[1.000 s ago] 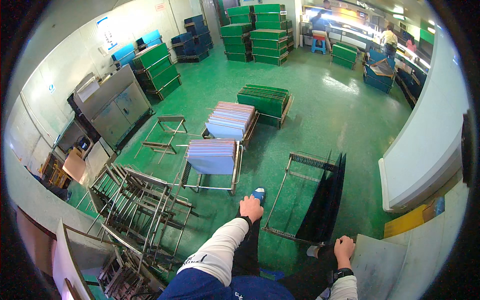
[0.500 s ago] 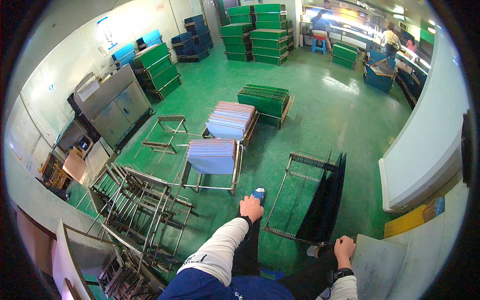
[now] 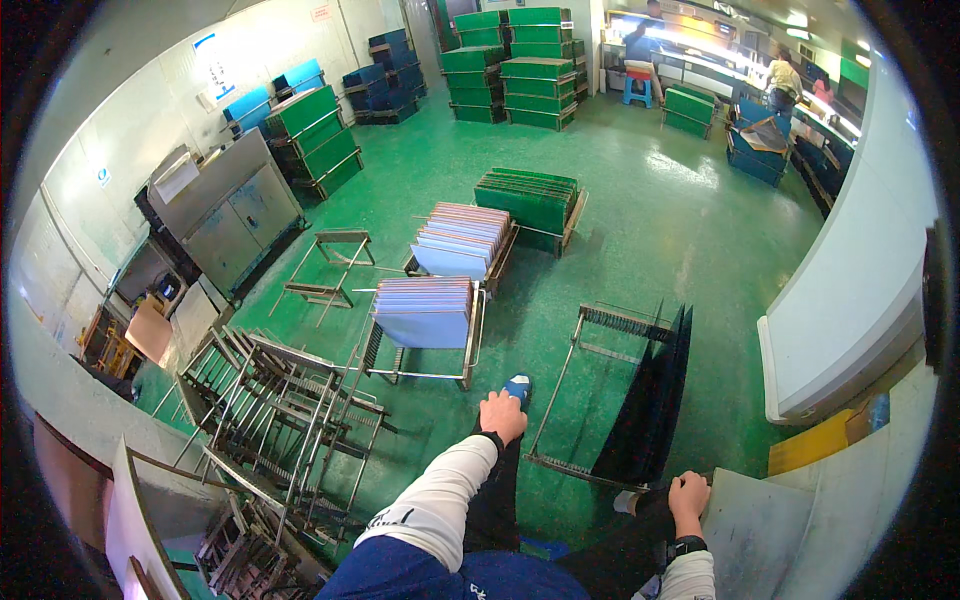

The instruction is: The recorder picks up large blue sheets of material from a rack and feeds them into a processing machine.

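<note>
My left hand (image 3: pixel 503 416) rests on my left knee, fingers bent loosely over it and nothing held. Over my right knee lies my right hand (image 3: pixel 689 497), its fingers curled in with no object visible in them; a dark watch (image 3: pixel 688 546) sits on that wrist. Ahead, between and beyond my knees, a slotted metal rack (image 3: pixel 552 400) stands on the floor, with a few dark panels (image 3: pixel 655 400) upright at its right side. Left of it, another rack (image 3: pixel 476 365) carries a row of light-blue panels (image 3: pixel 424 318). Neither hand touches a rack.
Bare metal racks (image 3: pixel 290 400) are piled at the left, and a lone frame (image 3: pixel 335 262) stands beyond. Further racks hold blue panels (image 3: pixel 460 245) and green panels (image 3: pixel 525 205). A metal cabinet (image 3: pixel 235 215) lines the left wall; a white casing (image 3: pixel 850 310) bounds the right. People (image 3: pixel 782 78) are far off.
</note>
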The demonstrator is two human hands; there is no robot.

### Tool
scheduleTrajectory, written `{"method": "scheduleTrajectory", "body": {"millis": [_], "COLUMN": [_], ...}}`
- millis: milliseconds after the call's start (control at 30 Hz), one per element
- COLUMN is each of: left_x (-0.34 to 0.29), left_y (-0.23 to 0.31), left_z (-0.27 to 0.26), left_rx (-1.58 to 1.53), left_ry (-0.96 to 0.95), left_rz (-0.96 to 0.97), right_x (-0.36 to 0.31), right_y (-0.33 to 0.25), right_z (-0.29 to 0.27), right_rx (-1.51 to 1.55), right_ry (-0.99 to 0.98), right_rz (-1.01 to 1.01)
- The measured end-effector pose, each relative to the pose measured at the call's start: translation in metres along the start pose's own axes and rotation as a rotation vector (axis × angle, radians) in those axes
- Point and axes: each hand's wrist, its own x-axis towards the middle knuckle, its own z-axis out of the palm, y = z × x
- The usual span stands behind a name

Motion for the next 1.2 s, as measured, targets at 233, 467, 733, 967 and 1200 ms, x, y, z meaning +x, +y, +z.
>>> {"method": "scheduleTrajectory", "body": {"millis": [233, 467, 733, 967, 1200], "left_x": [0.0005, -0.0006, -0.0001, 0.0003, 0.001], "left_y": [0.001, 0.0002, 0.0015, 0.0017, 0.0013], "left_z": [0.0012, 0.0007, -0.0028, -0.0022, -0.0007], "left_rx": [0.0, -0.008, -0.013, -0.009, -0.022], "left_ry": [0.018, 0.029, -0.008, -0.013, -0.005], "left_rz": [-0.001, 0.002, -0.01, -0.016, -0.02], "right_x": [-0.0002, -0.0006, -0.0004, 0.0, -0.0005], "right_y": [-0.0009, -0.0037, -0.0003, -0.002, -0.0027], "right_z": [-0.0014, -0.0055, -0.0018, -0.0032, -0.0042], "right_rx": [-0.004, -0.002, 0.007, 0.001, 0.013], "right_ry": [0.01, -0.003, 0.0, -0.022, -0.02], "right_rz": [0.002, 0.001, -0.011, 0.014, 0.014]}}
